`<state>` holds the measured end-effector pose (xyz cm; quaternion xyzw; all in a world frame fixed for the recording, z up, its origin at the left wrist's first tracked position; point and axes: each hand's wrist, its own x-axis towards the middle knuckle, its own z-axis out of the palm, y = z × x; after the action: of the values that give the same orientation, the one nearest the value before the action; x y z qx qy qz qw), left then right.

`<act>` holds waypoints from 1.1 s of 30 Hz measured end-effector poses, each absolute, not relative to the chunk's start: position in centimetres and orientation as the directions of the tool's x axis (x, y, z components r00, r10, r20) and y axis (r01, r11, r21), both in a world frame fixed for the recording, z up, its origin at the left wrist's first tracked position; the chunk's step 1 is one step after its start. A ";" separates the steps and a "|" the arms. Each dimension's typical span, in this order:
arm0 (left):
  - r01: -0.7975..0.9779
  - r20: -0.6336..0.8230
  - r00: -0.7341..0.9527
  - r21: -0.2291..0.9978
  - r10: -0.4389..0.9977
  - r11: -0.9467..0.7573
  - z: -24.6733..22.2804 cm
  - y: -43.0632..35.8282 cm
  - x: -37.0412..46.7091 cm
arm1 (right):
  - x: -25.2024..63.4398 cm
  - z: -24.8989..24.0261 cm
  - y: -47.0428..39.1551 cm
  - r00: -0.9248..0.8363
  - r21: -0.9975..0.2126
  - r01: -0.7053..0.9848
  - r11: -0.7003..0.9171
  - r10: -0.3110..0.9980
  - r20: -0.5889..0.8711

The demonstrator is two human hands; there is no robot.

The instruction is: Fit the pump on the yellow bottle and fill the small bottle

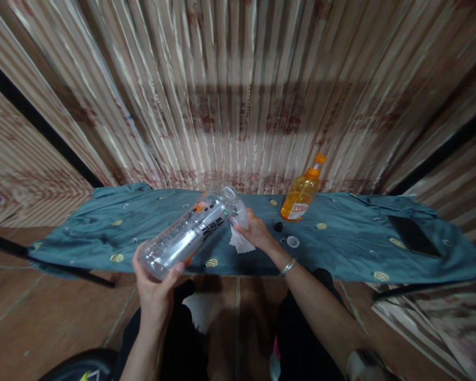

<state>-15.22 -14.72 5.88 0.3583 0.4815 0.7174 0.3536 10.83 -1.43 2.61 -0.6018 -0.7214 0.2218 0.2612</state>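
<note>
Head view, 1 camera. The large clear bottle [190,230] lies tilted across your front, above the blue-green cloth [75,233], its base in your left hand [154,291] and its neck end up by your right hand [257,230].

Left fingers: spread wide, curved round the base, thumb over the near side; they have hold of the bottle. Right fingers: bent in on a white tissue [241,243], little gap between them. A clear, rounded shape sits between those fingertips and the bottle's neck; whether it is a 2nd item or part of the bottle, you cannot tell from here.

Handling, as judged: no liquid shows inside, so expect a light bottle. Thin wall, stiffer at base and neck, likely to dent under a hard mid-body squeeze. Smooth plastic, slippery if damp. Best holds: 1 hand cupping the base, 2 or 3 fingertips at the neck. The tissue is soft, looks thin, and may tear if dragged.

Beyond the right fingers, farther out: the pump bottle [300,200] of orange liquid, upright, probably heavier; grip its body, not its pump. Just beside the right wrist, on the cloth: a small dark cap [278,227] and a round white lid [292,242]. Well right of those fingers: a dark phone [414,236], flat.
</note>
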 end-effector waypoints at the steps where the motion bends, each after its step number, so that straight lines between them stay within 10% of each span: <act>1: -0.137 0.186 -0.494 0.948 0.849 -0.287 5.6 -14.7 -15.4 | 10.8 2.6 -1.4 -0.138 -0.632 0.755 0.173 0.985 0.105; 33: -0.293 0.036 -0.466 0.937 0.884 -0.192 7.9 -12.8 -15.5 | 10.8 3.3 -1.5 -0.141 -0.700 0.686 0.197 0.980 0.138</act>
<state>-15.51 -12.83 7.86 0.3071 0.4809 0.7085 0.4153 10.85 -1.49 3.27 -0.5836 -0.7140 0.2466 0.2982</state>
